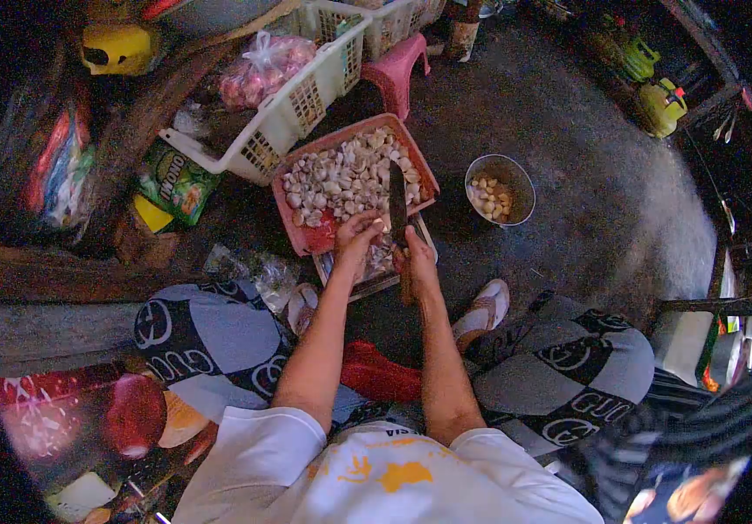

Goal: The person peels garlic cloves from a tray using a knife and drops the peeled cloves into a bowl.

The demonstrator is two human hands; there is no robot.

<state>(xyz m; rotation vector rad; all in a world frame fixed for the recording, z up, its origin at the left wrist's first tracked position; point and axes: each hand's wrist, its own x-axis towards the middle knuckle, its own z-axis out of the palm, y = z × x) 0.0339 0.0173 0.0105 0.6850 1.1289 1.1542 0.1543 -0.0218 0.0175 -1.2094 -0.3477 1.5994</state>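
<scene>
My right hand (418, 263) is wrapped round the handle of a large knife (398, 196), its dark blade pointing away from me. Close to the blade, my left hand (357, 241) pinches a small pale piece that looks like a garlic clove (383, 229). Both hands are over the near edge of a red tray (290, 229) holding many unpeeled garlic cloves (341, 179). Partly under my hands lies a second, shallow tray (376, 286) with what look like garlic skins. On the floor to the right stands a metal pot (528, 194) with peeled cloves (489, 197) inside.
A white plastic crate (258, 150) holding a tied bag of reddish items (264, 72) stands behind the tray, near a pink stool (400, 74). A green packet (177, 183) lies at left. Green gas cylinders (660, 106) stand far right. My sandalled feet flank the trays.
</scene>
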